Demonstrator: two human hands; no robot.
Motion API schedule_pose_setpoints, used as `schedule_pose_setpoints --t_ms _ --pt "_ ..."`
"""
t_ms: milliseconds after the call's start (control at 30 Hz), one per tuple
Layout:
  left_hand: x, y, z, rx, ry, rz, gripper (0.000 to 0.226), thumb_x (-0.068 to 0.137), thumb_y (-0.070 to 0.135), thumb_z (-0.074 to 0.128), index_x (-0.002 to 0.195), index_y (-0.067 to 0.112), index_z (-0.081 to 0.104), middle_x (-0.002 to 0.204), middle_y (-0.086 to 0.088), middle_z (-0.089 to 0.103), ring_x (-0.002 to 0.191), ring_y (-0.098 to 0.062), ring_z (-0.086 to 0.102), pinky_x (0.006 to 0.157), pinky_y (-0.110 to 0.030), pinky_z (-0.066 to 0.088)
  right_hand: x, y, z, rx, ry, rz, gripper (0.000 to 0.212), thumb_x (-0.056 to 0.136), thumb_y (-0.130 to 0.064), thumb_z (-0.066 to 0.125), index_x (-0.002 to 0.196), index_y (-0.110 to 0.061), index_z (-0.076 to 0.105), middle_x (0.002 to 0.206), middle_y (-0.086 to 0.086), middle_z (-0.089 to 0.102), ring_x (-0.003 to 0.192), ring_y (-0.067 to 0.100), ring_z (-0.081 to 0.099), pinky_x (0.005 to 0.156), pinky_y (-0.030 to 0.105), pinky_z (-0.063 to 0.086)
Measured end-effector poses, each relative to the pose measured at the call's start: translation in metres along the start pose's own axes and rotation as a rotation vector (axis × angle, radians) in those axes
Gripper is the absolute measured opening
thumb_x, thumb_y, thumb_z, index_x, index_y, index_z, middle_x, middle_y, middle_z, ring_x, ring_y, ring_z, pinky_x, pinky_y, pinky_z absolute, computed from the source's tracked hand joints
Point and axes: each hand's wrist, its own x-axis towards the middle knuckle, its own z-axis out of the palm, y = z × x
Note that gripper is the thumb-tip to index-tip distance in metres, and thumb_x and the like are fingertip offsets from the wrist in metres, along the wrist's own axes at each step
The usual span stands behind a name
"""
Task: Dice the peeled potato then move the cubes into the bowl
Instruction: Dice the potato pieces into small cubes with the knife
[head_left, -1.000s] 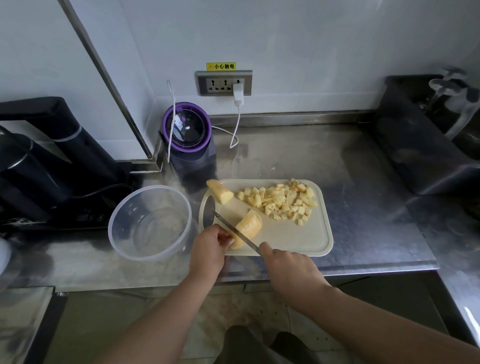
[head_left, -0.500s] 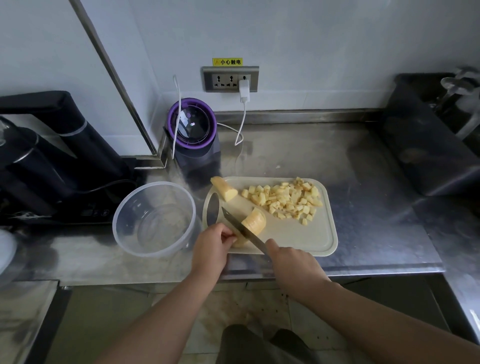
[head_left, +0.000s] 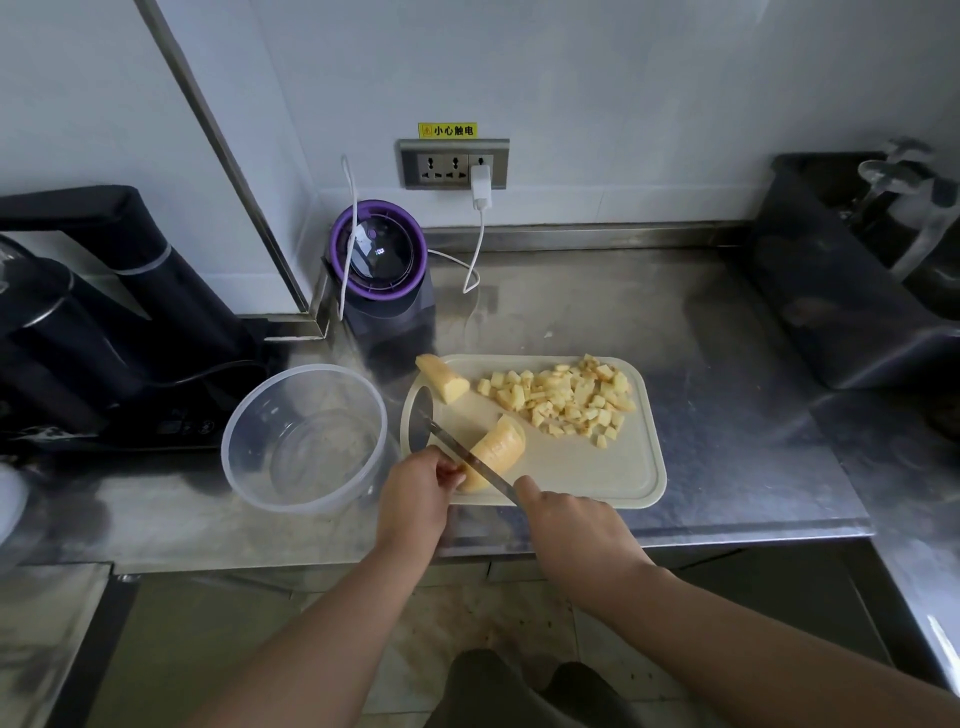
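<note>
Head view, lower centre: the right hand (head_left: 571, 525) is curled round the handle of a knife (head_left: 460, 451). The handle itself is covered by the hand.
Left hand (head_left: 415, 488): the near end of a potato half (head_left: 501, 448) is pinched by curled fingertips.
Blade: it is laid slantwise across the potato half, at the near left of the cutting board (head_left: 597, 480).
Step, judged: even slabs should be cut, with the fingertips tucked back from the edge and the flat side kept down.
Bowl (head_left: 306, 499): it is set just left of the board, and no potato is seen in it.
Cubes (head_left: 566, 400): they are heaped at the board's far right.
Second chunk (head_left: 444, 383): it is left uncut at the far left corner.
Hard to make out: the depth of the cut and the potato's underside cannot be told.
</note>
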Motion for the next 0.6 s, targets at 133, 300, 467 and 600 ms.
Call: schedule_pose_setpoints --t_ms 133,300,467,600 --pt "0.001 0.0 0.002 0.018 -0.001 0.009 0.011 0.088 0.024 0.068 0.091 0.013 0.069 0.089 0.001 0.071 0.085 -0.015 0.064 0.076 -0.027 0.049 0.003 -0.001 0.003 -0.016 -0.003 -0.005 0.049 0.098 -0.01 0.053 0.14 -0.018 0.027 0.088 0.0 0.049 0.072 0.012 0.053 0.063 0.023 0.045" --pt "0.002 -0.002 0.003 0.031 -0.001 0.032 0.012 0.087 0.024 0.069 0.09 0.013 0.069 0.088 0.001 0.071 0.083 -0.017 0.065 0.077 -0.034 0.053 0.008 0.002 0.011 -0.009 -0.031 0.003 0.049 0.099 -0.012 0.053 0.14 -0.019 0.028 0.087 -0.002 0.049 0.073 0.011 0.054 0.063 0.021 0.045" --pt "0.001 -0.001 0.001 0.1 -0.019 0.069 0.005 0.089 0.023 0.067 0.087 0.018 0.065 0.085 0.006 0.067 0.077 -0.01 0.06 0.069 -0.022 0.045 0.015 0.003 0.018 -0.004 -0.048 0.01 0.048 0.101 -0.018 0.051 0.143 -0.02 0.028 0.102 -0.003 0.054 0.082 0.013 0.061 0.071 0.019 0.05" --pt "0.0 -0.003 0.0 0.09 -0.025 0.089 0.004 0.09 0.022 0.066 0.089 0.019 0.065 0.086 0.009 0.065 0.078 -0.007 0.059 0.07 -0.018 0.044 0.015 0.004 0.013 0.012 -0.058 0.042 0.046 0.099 -0.013 0.053 0.139 -0.019 0.03 0.089 -0.003 0.048 0.074 0.011 0.056 0.062 0.02 0.044"
